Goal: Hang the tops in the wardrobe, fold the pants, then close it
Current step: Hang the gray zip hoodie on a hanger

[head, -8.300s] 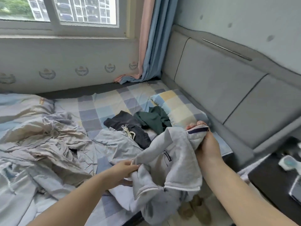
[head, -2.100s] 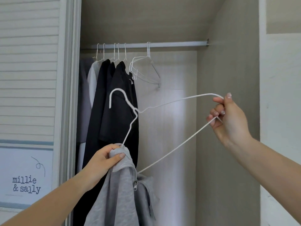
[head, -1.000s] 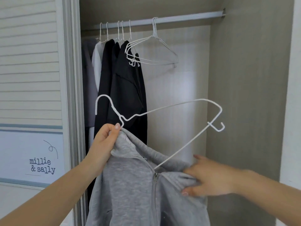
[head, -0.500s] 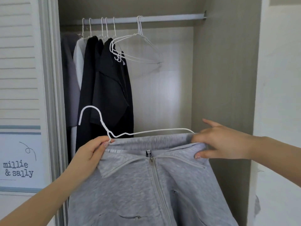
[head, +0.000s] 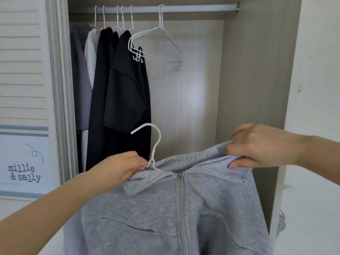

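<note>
Two hands hold one grey zip-up top [head: 165, 208] before the open wardrobe [head: 253, 70] — your left hand [head: 119, 168] pinches its collar at the white hanger [head: 154, 144] neck, your right hand [head: 261, 146] grips the far shoulder — zipper closed, fabric draping.

white wire hanger [head: 154, 144]: only the hook shows, shoulders hidden inside the grey zip-up hooded top [head: 165, 208] | grey top: hem and sleeves cut by the bottom edge | grey hanging garment [head: 80, 80]: partly behind the louvred white sliding door [head: 24, 70]
</note>
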`<state>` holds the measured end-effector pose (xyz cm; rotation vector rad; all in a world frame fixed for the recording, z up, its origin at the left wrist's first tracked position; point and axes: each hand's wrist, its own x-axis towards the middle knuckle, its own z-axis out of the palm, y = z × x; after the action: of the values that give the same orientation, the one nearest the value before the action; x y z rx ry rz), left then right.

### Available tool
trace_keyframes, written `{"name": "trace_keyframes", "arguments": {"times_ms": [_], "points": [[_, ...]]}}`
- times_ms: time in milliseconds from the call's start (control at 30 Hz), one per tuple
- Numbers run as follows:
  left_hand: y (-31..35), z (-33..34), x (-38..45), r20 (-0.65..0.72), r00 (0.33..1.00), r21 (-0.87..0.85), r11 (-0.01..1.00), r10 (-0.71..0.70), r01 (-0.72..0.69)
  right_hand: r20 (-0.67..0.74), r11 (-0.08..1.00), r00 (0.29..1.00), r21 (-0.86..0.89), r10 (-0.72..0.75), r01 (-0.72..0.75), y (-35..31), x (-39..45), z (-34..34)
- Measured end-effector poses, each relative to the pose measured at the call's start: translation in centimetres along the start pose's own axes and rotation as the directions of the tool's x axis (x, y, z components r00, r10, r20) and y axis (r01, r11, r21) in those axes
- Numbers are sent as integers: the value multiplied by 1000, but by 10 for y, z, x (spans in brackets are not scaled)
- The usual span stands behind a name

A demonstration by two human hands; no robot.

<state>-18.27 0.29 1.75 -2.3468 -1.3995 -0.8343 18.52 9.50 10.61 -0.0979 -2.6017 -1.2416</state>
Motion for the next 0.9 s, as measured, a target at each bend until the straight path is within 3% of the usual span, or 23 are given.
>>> {"name": "trace_keyframes", "arguments": {"times_ms": [200,267,467,567,633,700,767,900], "points": [[28,-3,46,-304,952,-105,994,-42,10,-45,995,994,-24,-98,97,-10,45,-8],[37,-5,59,-336,941,-118,993,-36,-4,-57,997,995,-6,-77,76,-10,55,-12],[50,-15,82,-113,973,6,980,201,-201,-36,998,998,-49,-48,46,-1,58,-29],[37,-18,82,-286,953,-63,990,102,-125,50,943,968,219,247,-252,-10,51,-22],[28,-19,80,-368,929,-112,991,28,-74,212,710,874,516,437,-480,-23,46,-11],[25,-19,77,-382,924,-131,989,16,-71,251,498,820,691,514,-524,-33,48,-6],[19,-20,71,-380,925,-123,991,9,-60,274,419,782,720,560,-553,-37,53,-4],[-5,-27,54,-375,927,-72,997,-16,-12,389,522,731,519,561,-677,-24,50,-12]]}}
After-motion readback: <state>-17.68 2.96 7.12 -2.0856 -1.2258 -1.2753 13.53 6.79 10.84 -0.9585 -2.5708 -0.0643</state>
